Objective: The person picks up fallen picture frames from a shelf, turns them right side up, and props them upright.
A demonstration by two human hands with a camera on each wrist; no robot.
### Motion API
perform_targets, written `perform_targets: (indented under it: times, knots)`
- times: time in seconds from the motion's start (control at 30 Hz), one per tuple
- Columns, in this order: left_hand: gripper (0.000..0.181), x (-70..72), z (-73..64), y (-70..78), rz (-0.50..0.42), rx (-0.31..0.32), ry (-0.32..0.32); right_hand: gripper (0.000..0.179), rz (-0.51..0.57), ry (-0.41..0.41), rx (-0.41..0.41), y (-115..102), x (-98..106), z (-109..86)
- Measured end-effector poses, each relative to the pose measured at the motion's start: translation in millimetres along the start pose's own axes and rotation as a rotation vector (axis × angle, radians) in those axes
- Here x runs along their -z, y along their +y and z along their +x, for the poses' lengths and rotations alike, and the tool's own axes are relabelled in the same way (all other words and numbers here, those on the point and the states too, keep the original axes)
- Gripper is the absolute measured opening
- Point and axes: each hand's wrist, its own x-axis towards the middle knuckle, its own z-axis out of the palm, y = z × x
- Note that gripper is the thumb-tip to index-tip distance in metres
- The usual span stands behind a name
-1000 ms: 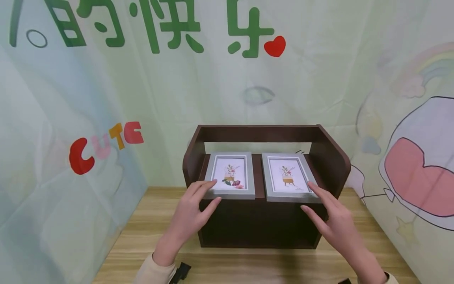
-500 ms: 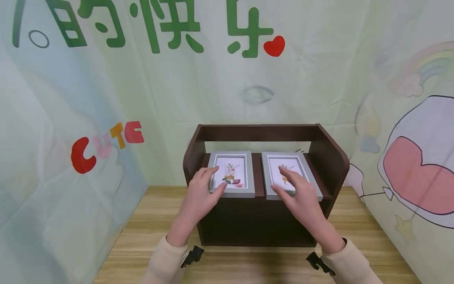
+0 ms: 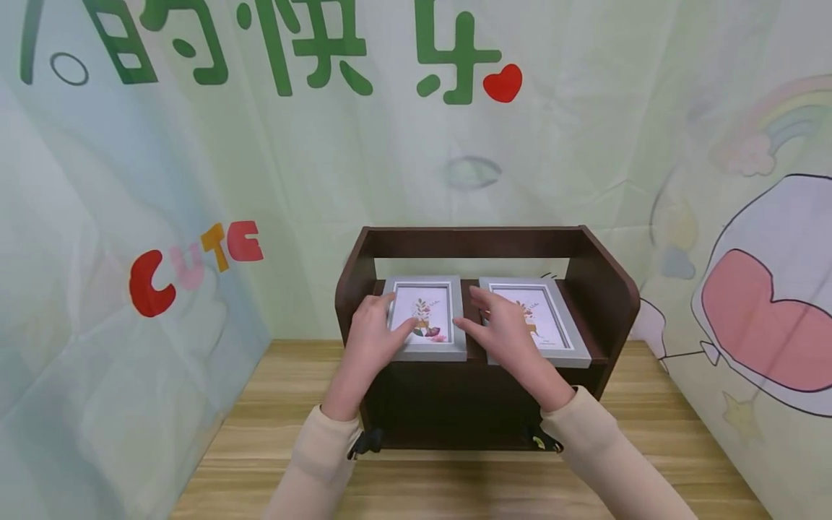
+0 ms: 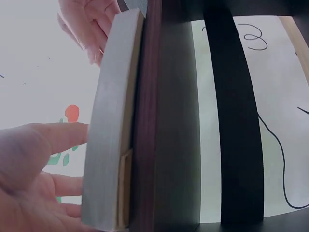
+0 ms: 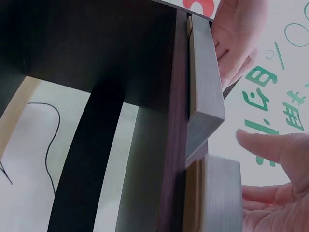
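Two silver-grey picture frames with plant pictures lie flat, side by side, on a dark brown shelf unit (image 3: 481, 404). Over the left side of the left picture frame (image 3: 432, 355) is my left hand (image 3: 372, 334), fingers relaxed and thumb over the picture. My right hand (image 3: 510, 334) hovers over the left part of the right picture frame (image 3: 567, 321), its thumb tip near the left frame's right edge. In the right wrist view, a gap separates the right thumb (image 5: 263, 145) from the left frame (image 5: 207, 72). Neither hand grips anything. The right hand hides part of the right picture.
The shelf unit has raised side panels (image 3: 601, 296) and a back rail (image 3: 474, 242). It stands on a wood-grain table (image 3: 286, 404). A printed cloth backdrop (image 3: 312, 180) encloses the back and both sides.
My right hand has moved left, from the right frame's right side to its left part near the gap. My left hand has shifted slightly forward over the left frame. Both frames stay put.
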Motion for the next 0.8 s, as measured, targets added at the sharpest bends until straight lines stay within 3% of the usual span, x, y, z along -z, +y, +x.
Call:
perform_targets:
  times: [0.17, 0.53, 0.8]
  knots:
    - [0.062, -1.8, 5.6, -3.3, -0.011, 0.069, -0.023, 0.062, -0.066, -0.078, -0.073, -9, -8, 13.7]
    - [0.061, -8.4, 11.6, -2.9, 0.007, 0.193, -0.054, 0.038, -0.175, -0.162, -0.111, -12, -20, 30.0]
    - [0.056, -7.8, 13.2, -3.9, 0.012, 0.183, -0.034, 0.028, -0.129, -0.158, -0.132, -14, -20, 30.6]
